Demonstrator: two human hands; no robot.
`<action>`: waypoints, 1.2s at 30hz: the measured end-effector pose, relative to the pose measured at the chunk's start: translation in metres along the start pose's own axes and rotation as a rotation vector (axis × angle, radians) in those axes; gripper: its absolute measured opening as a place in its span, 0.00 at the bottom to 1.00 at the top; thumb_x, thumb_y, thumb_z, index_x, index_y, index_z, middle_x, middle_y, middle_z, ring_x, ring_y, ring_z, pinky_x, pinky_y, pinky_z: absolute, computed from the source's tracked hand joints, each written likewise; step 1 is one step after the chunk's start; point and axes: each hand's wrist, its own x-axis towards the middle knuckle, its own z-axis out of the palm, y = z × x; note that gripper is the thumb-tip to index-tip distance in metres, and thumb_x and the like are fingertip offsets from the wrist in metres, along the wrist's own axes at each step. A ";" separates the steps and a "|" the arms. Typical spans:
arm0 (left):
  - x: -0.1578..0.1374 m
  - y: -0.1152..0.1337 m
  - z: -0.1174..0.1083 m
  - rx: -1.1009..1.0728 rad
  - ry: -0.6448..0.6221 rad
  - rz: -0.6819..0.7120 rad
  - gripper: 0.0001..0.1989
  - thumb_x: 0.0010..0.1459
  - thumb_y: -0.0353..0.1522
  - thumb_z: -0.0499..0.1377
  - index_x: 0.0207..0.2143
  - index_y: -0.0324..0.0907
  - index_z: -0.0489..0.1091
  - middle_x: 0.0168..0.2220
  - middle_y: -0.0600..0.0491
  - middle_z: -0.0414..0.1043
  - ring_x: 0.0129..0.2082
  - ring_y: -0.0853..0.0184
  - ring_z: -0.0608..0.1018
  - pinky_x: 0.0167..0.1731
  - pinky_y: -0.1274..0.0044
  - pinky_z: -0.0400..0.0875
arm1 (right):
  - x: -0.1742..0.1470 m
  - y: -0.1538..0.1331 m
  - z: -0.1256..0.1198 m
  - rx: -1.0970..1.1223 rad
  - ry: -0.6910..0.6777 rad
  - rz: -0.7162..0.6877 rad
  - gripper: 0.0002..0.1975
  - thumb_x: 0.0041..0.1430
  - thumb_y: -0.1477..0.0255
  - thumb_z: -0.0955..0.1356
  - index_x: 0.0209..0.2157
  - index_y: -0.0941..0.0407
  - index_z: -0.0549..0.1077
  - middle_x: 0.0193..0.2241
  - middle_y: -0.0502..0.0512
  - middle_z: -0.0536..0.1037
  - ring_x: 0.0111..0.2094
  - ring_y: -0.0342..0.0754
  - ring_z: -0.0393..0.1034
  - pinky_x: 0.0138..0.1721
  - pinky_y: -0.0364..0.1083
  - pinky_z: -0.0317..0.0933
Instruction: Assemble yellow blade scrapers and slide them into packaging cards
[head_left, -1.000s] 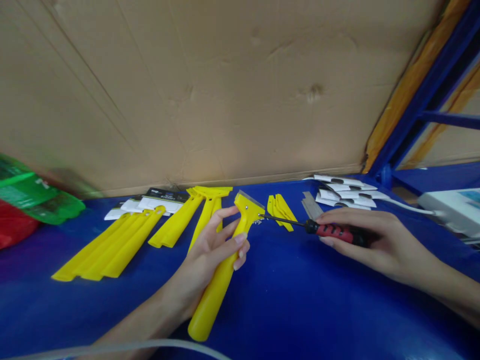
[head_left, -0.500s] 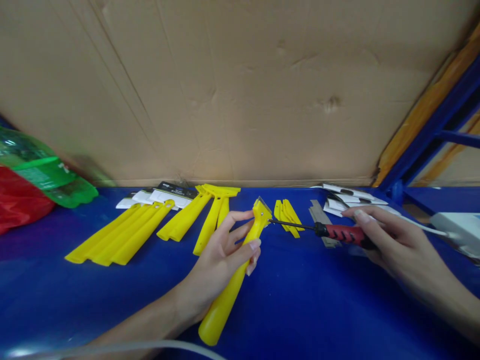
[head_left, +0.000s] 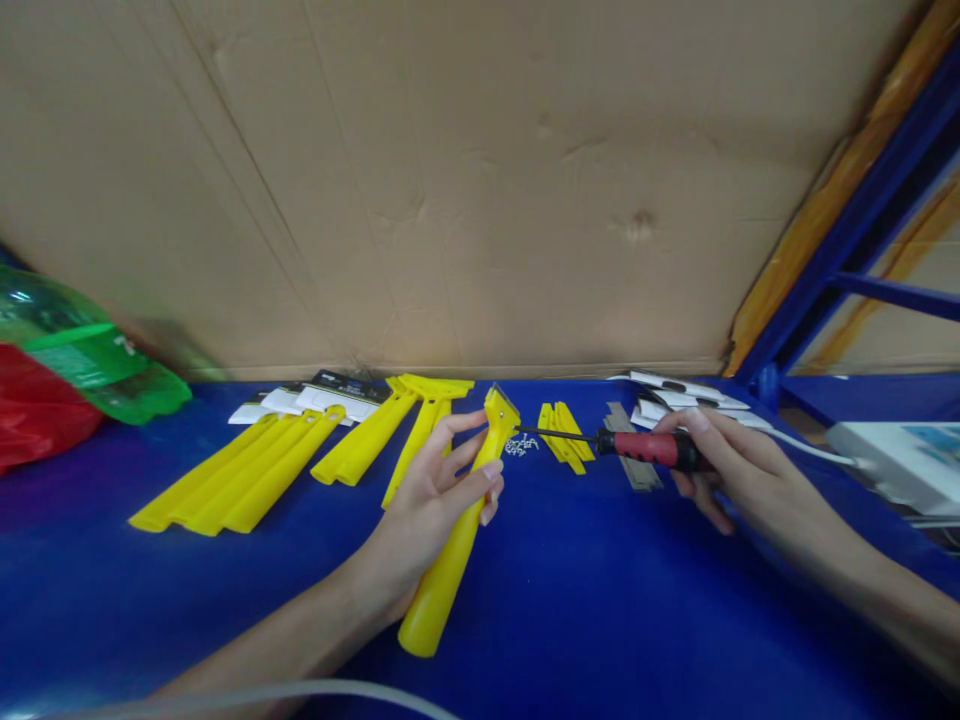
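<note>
My left hand (head_left: 442,490) is closed round the neck of a yellow scraper (head_left: 442,580), its head tilted up and its thick handle pointing down toward me. A metal blade edge shows along the top of the head. In my right hand (head_left: 739,465) is a screwdriver (head_left: 645,448) with a red and black handle, held by its rear end. The thin shaft points left, and its tip meets the side of the scraper head. Behind the head lies a small heap of screws (head_left: 520,445). Several flat yellow pieces (head_left: 564,435) and grey metal blades (head_left: 631,450) lie to the right.
Yellow handles (head_left: 240,475) and further yellow scrapers (head_left: 424,420) lie on the blue table (head_left: 570,610) at left, near printed cards (head_left: 337,395). A green bottle (head_left: 97,345) and red bag (head_left: 37,405) stand far left. A white box (head_left: 900,465) with a cable sits right.
The scraper and screwdriver appear slightly further left, as the whole view has shifted a little. My right fingers have shifted on the screwdriver handle. The heap of screws now shows beside the head.
</note>
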 end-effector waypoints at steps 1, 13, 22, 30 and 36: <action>0.000 0.000 0.000 0.000 0.000 0.004 0.27 0.55 0.34 0.73 0.52 0.44 0.64 0.30 0.59 0.71 0.23 0.74 0.70 0.27 0.78 0.63 | 0.001 -0.001 0.000 0.056 -0.016 -0.001 0.24 0.63 0.46 0.69 0.45 0.52 0.70 0.26 0.50 0.77 0.18 0.44 0.69 0.16 0.42 0.59; 0.005 -0.001 0.003 0.031 -0.058 0.044 0.24 0.59 0.34 0.70 0.53 0.46 0.64 0.28 0.59 0.73 0.22 0.74 0.71 0.27 0.79 0.64 | 0.005 0.005 -0.009 -0.013 0.060 -0.074 0.23 0.66 0.44 0.64 0.43 0.51 0.68 0.16 0.42 0.68 0.13 0.43 0.62 0.14 0.42 0.53; 0.008 -0.004 0.002 0.002 -0.054 0.040 0.24 0.58 0.31 0.71 0.53 0.44 0.64 0.28 0.59 0.71 0.24 0.73 0.71 0.26 0.80 0.65 | 0.004 0.002 -0.006 -0.021 0.036 -0.193 0.19 0.64 0.51 0.70 0.42 0.51 0.67 0.18 0.43 0.71 0.16 0.43 0.65 0.19 0.42 0.59; 0.007 -0.002 0.002 -0.019 -0.058 0.048 0.27 0.55 0.32 0.72 0.52 0.44 0.64 0.30 0.59 0.71 0.23 0.74 0.71 0.25 0.81 0.65 | 0.006 0.005 -0.006 0.199 0.002 -0.154 0.32 0.50 0.53 0.80 0.50 0.49 0.67 0.41 0.51 0.80 0.27 0.46 0.75 0.23 0.45 0.70; 0.004 -0.006 0.005 0.007 -0.078 0.005 0.27 0.55 0.34 0.72 0.53 0.43 0.63 0.29 0.59 0.73 0.22 0.75 0.71 0.25 0.80 0.64 | 0.008 0.008 -0.014 -0.051 0.100 -0.202 0.22 0.65 0.46 0.68 0.41 0.51 0.67 0.15 0.41 0.68 0.11 0.40 0.58 0.13 0.41 0.51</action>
